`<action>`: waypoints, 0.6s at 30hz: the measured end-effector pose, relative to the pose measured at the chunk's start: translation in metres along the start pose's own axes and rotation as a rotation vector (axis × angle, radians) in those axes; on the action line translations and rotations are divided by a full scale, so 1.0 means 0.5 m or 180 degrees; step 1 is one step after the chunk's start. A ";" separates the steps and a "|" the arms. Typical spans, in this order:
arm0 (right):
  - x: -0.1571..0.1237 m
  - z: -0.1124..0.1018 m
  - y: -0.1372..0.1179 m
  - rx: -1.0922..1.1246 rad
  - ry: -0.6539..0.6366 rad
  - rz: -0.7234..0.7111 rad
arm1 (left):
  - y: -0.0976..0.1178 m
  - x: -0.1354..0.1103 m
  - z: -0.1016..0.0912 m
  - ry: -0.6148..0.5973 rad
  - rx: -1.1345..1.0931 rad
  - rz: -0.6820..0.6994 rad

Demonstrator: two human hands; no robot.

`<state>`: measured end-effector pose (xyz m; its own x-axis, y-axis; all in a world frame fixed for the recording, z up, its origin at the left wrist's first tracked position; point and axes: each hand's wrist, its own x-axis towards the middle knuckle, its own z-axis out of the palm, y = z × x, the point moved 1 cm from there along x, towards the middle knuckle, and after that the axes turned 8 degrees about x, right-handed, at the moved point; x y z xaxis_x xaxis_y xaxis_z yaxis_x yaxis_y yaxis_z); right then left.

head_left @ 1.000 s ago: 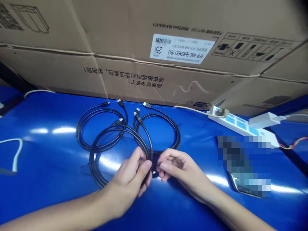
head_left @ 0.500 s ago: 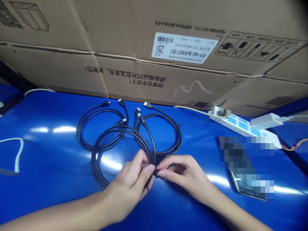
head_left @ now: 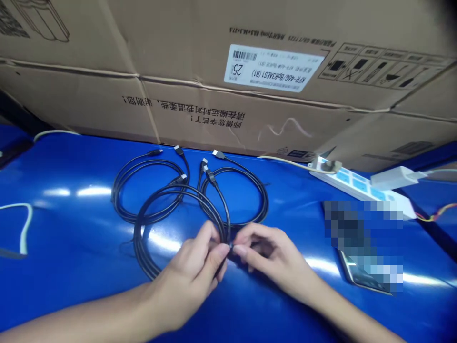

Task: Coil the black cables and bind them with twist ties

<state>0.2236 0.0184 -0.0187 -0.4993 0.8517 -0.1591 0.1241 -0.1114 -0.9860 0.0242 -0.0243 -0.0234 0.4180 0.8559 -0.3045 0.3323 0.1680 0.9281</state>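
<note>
My left hand (head_left: 200, 267) is closed around the side of a coiled black HDMI cable (head_left: 157, 194), its thumb pressed on the bundled strands. The coil is tilted up off the table toward me, and its two plugs (head_left: 210, 175) lie at its far side. Against the same bundle, my right hand (head_left: 267, 250) pinches a thin black tie with thumb and forefinger; most of the tie is hidden by the fingertips. Behind the held coil lie two more coiled black cables, one at the left (head_left: 123, 174) and one at the right (head_left: 264, 190).
A large cardboard box (head_left: 200, 102) walls off the back of the blue table (head_left: 71, 238). On the right are a white power strip (head_left: 360, 186) with a charger (head_left: 394, 178) plugged in and a partly blurred phone (head_left: 360, 274). A pale cable (head_left: 24, 228) lies at the left edge.
My right fingertips have come slightly closer to the cable bundle, and the hand has shifted a little. My left hand keeps its grip. The view has moved slightly.
</note>
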 end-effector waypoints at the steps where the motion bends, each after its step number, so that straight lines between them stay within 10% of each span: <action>1: 0.001 0.000 -0.002 0.0319 -0.0112 0.0408 | -0.001 0.000 0.001 -0.0011 0.0007 0.0027; 11: 0.002 0.007 0.005 0.1393 -0.0419 0.1110 | -0.001 0.001 0.005 -0.0109 0.0050 0.0129; 18: -0.019 0.001 0.005 -0.1015 0.0052 -0.1588 | -0.001 0.010 0.006 -0.0164 -0.0239 0.0053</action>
<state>0.2281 0.0098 -0.0197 -0.5507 0.7697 0.3231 0.1304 0.4617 -0.8774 0.0286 -0.0216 -0.0258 0.4664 0.8329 -0.2978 0.2615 0.1918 0.9460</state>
